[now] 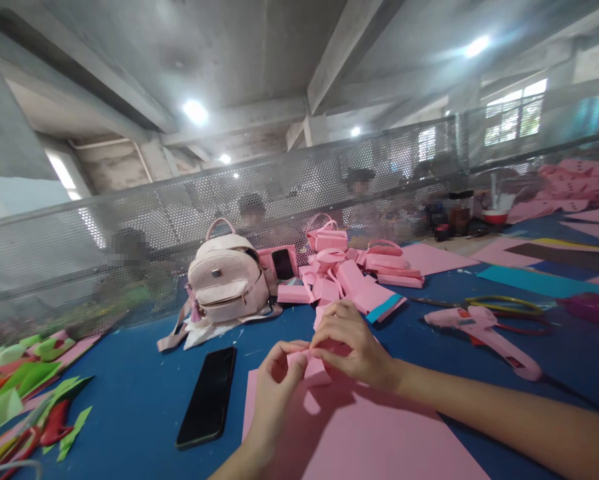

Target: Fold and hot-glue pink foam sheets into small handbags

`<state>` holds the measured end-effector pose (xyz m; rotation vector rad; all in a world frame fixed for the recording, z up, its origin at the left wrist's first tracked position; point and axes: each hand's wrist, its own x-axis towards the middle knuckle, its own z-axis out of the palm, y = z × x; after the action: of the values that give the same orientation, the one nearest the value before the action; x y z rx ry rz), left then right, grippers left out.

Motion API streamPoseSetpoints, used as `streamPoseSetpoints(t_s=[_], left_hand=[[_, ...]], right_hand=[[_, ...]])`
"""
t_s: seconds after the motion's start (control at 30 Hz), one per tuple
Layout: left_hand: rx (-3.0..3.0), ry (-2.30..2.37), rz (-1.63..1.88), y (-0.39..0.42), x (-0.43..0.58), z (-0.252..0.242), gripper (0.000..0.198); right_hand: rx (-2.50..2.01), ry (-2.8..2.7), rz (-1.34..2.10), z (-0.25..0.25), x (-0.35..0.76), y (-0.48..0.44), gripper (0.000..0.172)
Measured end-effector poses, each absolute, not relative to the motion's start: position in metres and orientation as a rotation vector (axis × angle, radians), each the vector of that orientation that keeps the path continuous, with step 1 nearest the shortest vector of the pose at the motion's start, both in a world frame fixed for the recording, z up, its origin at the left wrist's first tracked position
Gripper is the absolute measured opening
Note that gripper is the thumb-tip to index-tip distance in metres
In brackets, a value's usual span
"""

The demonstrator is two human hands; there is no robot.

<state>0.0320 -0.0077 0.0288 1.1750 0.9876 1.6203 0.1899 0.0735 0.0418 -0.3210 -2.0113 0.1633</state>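
Both of my hands pinch a small folded piece of pink paper (315,373) above a large pink sheet (364,440). My left hand (282,377) grips its left edge between thumb and forefinger. From the right, my right hand (352,347) presses its upper edge, fingertips close to those of the left. The far side of the piece is hidden behind my right fingers. Just beyond the hands lies a pile of folded pink paper pieces (337,280), some shaped like small boxes with handles.
A black phone (207,397) lies left of my hands. Behind it stands a pale backpack (224,273) against a perforated metal screen (299,180). To the right are a pink glue gun (484,337) and yellow-handled scissors (509,305). Red-handled scissors (57,423) and green paper scraps (27,380) lie far left.
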Motion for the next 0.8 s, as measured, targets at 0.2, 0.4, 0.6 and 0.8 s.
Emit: streamPoseSetpoints(t_s=[0.2,0.4,0.6,0.8], left_hand=[[1.261,1.02,1.603,0.0,0.023,0.017,0.023],[1.262,1.043,1.616,-0.001,0.023,0.016,0.023],[1.27,1.027,1.609,0.002,0.021,0.014,0.025],[1.268,1.062,1.627,-0.001,0.024,0.017,0.027]], right_hand=[[-0.344,-2.017,0.153,0.043,0.19,0.07,0.008],[-0.347,-2.01,0.17,0.044,0.189,0.069,0.007],[-0.348,-2.023,0.157,0.043,0.188,0.071,0.006],[-0.372,-2.12,0.12,0.051,0.189,0.075,0.008]])
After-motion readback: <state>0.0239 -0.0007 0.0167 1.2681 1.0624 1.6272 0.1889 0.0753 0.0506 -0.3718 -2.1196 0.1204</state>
